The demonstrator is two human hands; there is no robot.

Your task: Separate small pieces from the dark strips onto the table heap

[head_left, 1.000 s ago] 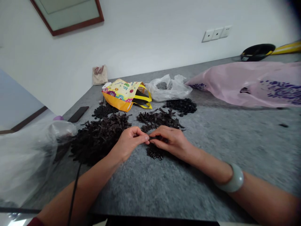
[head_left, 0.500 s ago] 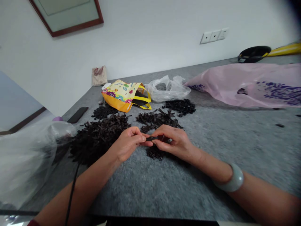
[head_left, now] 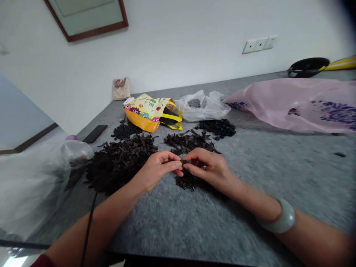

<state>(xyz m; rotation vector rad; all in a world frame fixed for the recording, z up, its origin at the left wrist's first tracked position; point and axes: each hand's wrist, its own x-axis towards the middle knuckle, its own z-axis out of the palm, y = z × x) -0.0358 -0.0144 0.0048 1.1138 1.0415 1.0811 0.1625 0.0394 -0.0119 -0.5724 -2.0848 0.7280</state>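
A small black strap piece (head_left: 185, 161) is pinched between my two hands above the grey table. My left hand (head_left: 158, 170) has thumb and fingertips closed on its left end, and the fingers cover most of it. My right hand (head_left: 211, 166), with a pale bangle on its wrist, grips the other end with thumb and forefinger. Under the hands lies a little heap of shiny black pieces (head_left: 185, 183). A large pile of black strips (head_left: 118, 161) is left of my left hand; a smaller pile of strips (head_left: 191, 141) spreads just beyond the fingers.
Small black parts form one heap (head_left: 218, 128) at back right and another (head_left: 126, 130) at back left. Behind them stand a yellow printed bag (head_left: 144, 111) and a white plastic bag (head_left: 204, 111). A pink bag (head_left: 278, 100) lies right, a phone (head_left: 95, 134) and clear plastic (head_left: 30, 185) left.
My hands have drawn closer together on the black strap piece, and less of it shows between the fingers. The whole view has shifted slightly.
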